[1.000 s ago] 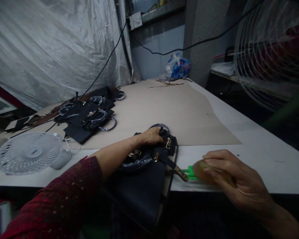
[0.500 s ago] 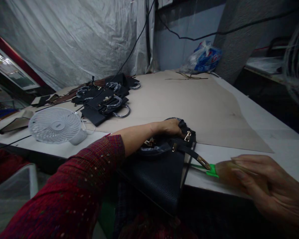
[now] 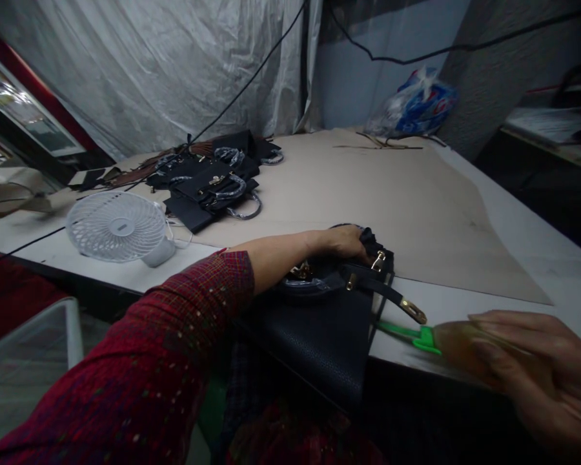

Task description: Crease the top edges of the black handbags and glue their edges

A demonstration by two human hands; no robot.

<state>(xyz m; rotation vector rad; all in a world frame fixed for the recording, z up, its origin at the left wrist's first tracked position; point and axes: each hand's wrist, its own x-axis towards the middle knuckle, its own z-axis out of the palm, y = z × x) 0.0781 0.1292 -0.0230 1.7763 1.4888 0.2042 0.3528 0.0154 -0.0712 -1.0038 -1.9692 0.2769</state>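
A black handbag leans over the table's front edge, its gold-tipped strap sticking out to the right. My left hand is closed on the bag's top near the gold zipper pull; its fingertips are hidden behind the edge. In my right hand is an amber squeeze bottle with a green cap, fingers wrapped around it. A thin green tip runs from the cap to the bag's side edge, just under the strap. Plastic wrap covers the bag's handle.
Several black handbags lie piled at the back left. A white fan stands at the table's left front. Brown board covers much of the table. A blue plastic bag sits at the far right corner.
The whole view has shifted slightly, so things sit farther right. Both hands keep their hold on the bag and the bottle, and the green tip remains at the bag's side edge.
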